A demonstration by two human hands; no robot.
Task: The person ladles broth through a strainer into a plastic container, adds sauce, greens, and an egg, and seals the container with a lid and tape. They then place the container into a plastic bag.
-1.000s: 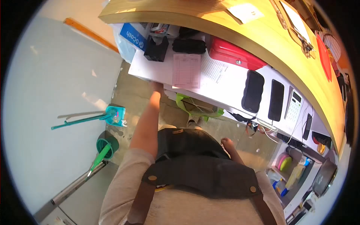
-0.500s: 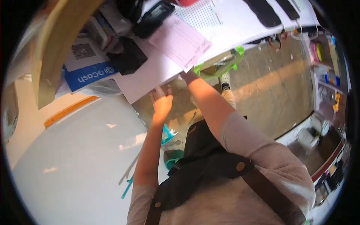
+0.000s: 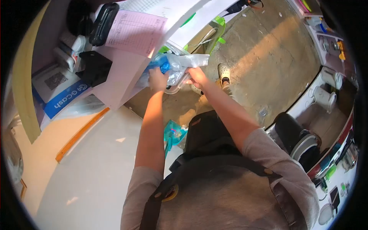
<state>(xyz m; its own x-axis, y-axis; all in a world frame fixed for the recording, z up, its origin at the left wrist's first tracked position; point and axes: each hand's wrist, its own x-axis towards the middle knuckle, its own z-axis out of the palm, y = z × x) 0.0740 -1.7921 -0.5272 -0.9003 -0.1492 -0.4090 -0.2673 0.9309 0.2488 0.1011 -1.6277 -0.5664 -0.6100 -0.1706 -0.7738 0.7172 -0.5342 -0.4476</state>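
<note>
Just below the counter edge, both hands are at a clear plastic container [image 3: 177, 89] stuffed with crumpled clear plastic bags [image 3: 188, 61] and some blue plastic [image 3: 164, 64]. My right hand [image 3: 197, 76] is closed on the container's right rim. My left hand [image 3: 158, 81] lies against the bags beside the blue plastic, its fingers curled over them and partly hidden. What else the container holds cannot be made out.
Above, the counter [image 3: 119, 73] carries a pink form [image 3: 136, 32], a black case [image 3: 104, 23] and a blue-and-white GCash sign [image 3: 61, 90]. A green-edged bin [image 3: 217, 36] stands under it. My shoe [image 3: 224, 73] rests on the concrete floor [image 3: 264, 57]. Shelves [image 3: 326, 42] line the right.
The container with plastic bags has come into view between my hands, below the counter edge. My right hand has closed on its rim. My view has shifted, moving the counter items leftward.
</note>
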